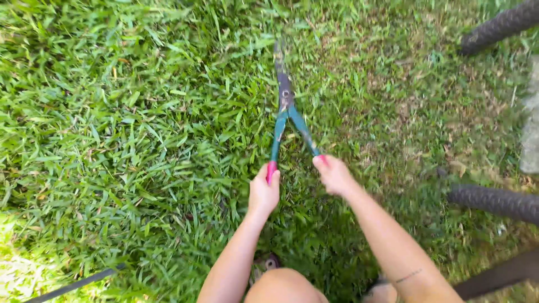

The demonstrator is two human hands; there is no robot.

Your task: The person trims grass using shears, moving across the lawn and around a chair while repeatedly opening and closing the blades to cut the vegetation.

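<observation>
**A:** What are we looking at down there?

**B:** The person is standing over a lawn, holding a pair of garden shears (287, 115) out in front. The left hand (264, 191) is clenching the left handle, wrapping around its pink grip (272, 171). The right hand (335, 175) is grasping the right handle, with just a sliver of pink showing at the fingers.

**A:** And the shears themselves?

**B:** They are pointing away from the person, with the green handle arms spreading apart toward the hands and meeting at the pivot bolt. Beyond the pivot the dark blades (279, 70) are lying close together, their tips sinking into the grass (129, 129).

**A:** How is the grass looking around the shears?

**B:** Left of the shears it is standing long, thick and bright green. Right of the shears it is looking shorter and thinner, with brown patches (415, 112) showing through.

**A:** Anything else in the shot?

**B:** Well to the right of the shears, dark rough-textured bars (494, 201) are crossing the edge of the view, one high and others low. Below the hands, a knee (283, 286) is showing, and a thin dark strip (73, 286) is lying in the grass far to the lower left of the shears.
</observation>
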